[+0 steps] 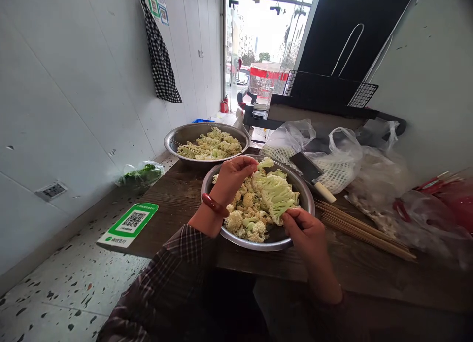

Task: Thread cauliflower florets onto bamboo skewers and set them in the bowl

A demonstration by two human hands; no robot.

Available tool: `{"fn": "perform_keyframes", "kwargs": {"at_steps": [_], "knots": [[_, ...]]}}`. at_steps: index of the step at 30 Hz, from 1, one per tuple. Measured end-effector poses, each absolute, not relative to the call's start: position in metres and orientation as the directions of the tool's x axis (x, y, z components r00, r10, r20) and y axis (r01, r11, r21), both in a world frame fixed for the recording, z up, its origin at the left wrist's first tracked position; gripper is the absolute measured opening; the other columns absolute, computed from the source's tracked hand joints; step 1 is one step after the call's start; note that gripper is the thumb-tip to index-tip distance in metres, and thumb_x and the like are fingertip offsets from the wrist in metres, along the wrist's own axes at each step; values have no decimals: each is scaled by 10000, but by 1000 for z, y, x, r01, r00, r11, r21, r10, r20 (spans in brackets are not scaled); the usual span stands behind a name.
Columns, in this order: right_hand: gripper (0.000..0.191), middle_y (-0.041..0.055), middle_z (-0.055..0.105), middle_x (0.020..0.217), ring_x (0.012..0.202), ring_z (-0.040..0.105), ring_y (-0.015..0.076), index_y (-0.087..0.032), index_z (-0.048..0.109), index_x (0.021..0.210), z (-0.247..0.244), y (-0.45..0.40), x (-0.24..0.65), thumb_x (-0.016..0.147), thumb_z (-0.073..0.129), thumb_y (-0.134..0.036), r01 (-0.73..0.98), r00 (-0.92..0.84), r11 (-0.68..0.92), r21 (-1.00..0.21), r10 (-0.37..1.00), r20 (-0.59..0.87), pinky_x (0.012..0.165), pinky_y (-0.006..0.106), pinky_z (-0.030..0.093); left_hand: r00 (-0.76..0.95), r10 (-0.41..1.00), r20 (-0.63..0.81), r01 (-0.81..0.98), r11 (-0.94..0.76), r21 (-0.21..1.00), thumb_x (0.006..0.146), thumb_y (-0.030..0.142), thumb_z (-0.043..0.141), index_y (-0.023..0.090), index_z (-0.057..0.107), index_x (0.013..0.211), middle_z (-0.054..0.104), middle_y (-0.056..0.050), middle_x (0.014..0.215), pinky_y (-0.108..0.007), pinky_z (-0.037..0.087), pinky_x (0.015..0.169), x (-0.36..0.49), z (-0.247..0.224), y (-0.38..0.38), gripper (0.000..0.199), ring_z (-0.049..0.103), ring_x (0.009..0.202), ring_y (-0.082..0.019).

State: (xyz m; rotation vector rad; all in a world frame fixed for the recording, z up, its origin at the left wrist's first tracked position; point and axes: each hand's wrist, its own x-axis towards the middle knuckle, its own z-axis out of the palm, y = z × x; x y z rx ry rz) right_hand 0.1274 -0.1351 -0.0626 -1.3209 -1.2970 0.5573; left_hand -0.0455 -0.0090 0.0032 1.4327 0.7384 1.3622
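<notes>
Above the near metal bowl (pixel 207 184), my left hand (pixel 236 173) pinches a small cauliflower floret (pixel 265 163) between thumb and fingertips. A red-brown bangle circles that wrist. My right hand (pixel 303 228) grips the lower end of a larger skewered-looking row of pale green cauliflower (pixel 275 193), which spans the bowl's right half; whether a stick runs through it is hidden. Loose cauliflower florets (pixel 246 216) fill the bowl beneath. Behind it, a second metal bowl (pixel 177 131) holds more cauliflower with thin sticks across it.
Bamboo skewers (pixel 365 228) lie right of the near bowl. A cleaver (pixel 308 169) rests by plastic bags (pixel 338 159). A green QR card (pixel 133 222) sits at the table's left edge. Bagged greens (pixel 142 174) lie by the wall.
</notes>
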Motion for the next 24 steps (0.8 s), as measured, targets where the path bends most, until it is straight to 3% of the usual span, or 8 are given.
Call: {"fn": "perform_keyframes", "kwargs": {"at_steps": [14,19,22,24], "knots": [[231,-50,551,505,478,501,106,-183,705,738,-64,-134,126,848,659,-381,349,318,256,-902,872,371,481,223,376,305,871,386,-99,-374,922,747,271,681,167,716,766,687,-25,812,-261,438,691,-43,1,-11,112,555,750,-136],[236,-45,558,533,502,499,112,-185,694,747,-64,-133,123,853,652,-392,349,324,264,-899,866,380,497,231,383,267,911,316,-284,-239,929,841,449,648,173,717,915,701,-52,969,-249,454,752,-42,-2,-9,295,593,864,-139],[246,-40,563,549,524,509,120,-188,678,734,-63,-134,121,863,637,-393,384,312,269,-883,863,398,519,240,397,376,892,249,-325,-125,938,862,558,609,186,711,1042,693,-71,1055,-261,474,776,-42,-4,-10,425,618,937,-159],[243,-36,573,565,542,522,126,-190,679,746,-62,-135,121,870,629,-393,413,307,269,-870,858,411,538,248,409,470,859,202,-312,-52,949,811,555,684,185,704,1051,689,-65,1030,-261,481,752,-40,-5,-12,442,624,903,-159]]}}
